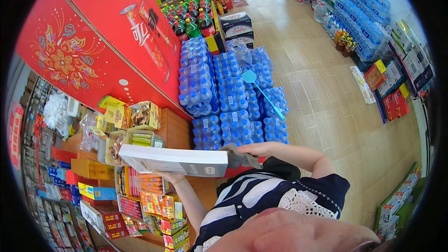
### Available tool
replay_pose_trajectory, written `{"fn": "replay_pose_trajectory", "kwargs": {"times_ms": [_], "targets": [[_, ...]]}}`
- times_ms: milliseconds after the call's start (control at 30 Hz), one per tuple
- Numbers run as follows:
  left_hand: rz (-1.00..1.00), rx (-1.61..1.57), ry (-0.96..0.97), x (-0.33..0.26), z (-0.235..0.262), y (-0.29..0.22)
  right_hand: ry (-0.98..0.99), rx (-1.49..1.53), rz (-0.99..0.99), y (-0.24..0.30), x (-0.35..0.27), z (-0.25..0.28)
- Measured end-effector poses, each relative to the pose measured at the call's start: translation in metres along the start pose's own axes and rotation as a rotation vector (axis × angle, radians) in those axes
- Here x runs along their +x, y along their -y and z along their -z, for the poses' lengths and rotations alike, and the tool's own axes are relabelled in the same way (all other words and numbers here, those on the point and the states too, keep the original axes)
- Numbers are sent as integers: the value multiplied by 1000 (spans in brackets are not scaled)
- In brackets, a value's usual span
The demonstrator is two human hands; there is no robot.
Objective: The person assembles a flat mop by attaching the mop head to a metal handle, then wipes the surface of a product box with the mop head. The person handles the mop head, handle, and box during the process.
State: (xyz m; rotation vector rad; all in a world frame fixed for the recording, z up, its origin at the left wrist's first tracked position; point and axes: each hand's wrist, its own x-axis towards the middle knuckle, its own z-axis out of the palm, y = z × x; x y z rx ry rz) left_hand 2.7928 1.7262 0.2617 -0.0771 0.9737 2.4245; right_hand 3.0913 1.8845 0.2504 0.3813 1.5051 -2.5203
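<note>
A flat white box [175,158] with a grey printed side is held up in front of my body, tilted slightly. My left hand [169,176] supports it from below near its left part; most of those fingers are hidden behind the box. At the box's right end, my right hand [252,149] grips a crumpled grey cloth [243,159]. The cloth lies against or very close to that end; actual contact is hard to make out. Just beneath the box's left end stand plastic tubs with packaged snacks [144,139].
Shrink-wrapped packs of blue-capped water bottles [233,100] are stacked ahead, with a light-blue fly swatter [263,94] on top. A tall red panel [107,32] rises at the left. Snack boxes [161,204] crowd the wooden counter [170,128]. Tiled floor [322,107] extends right.
</note>
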Motion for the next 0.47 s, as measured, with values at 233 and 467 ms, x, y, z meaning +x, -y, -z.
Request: {"fn": "replay_pose_trajectory", "kwargs": {"times_ms": [233,467], "targets": [[-31,-56,-57,5,-9,8,-418,-320,609,24,-4,-26],[-113,3,93,11,-17,6,-660,-586,619,99,18,-34]]}}
